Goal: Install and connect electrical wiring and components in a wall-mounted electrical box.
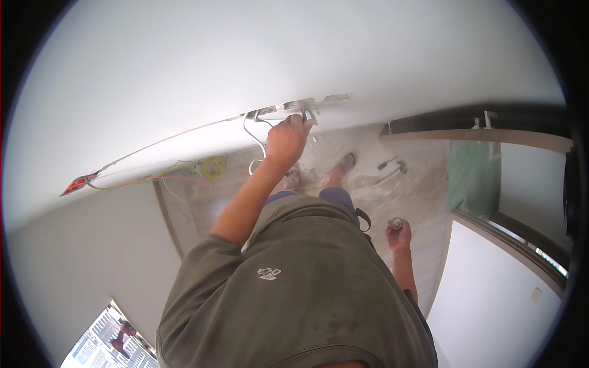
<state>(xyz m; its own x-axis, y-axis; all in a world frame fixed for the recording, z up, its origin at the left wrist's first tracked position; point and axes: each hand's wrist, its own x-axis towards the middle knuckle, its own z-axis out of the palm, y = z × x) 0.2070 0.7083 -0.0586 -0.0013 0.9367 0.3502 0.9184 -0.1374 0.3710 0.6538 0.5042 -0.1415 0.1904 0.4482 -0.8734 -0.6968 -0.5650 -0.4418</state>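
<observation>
My left hand is raised to a rough slot cut in the white wall, its fingers closed on short wires coming out of it. A white cable hangs in a loop beside that hand. Further left, red, yellow and green wires run from a red object at the wall slot down to a yellow coil. My right hand, down by my right side, holds a small pale roll.
A hammer and a small dark tool lie on the dusty floor near my feet. To the right are a dark window ledge and green sheeting. At lower left, a red and black drill lies on printed paper.
</observation>
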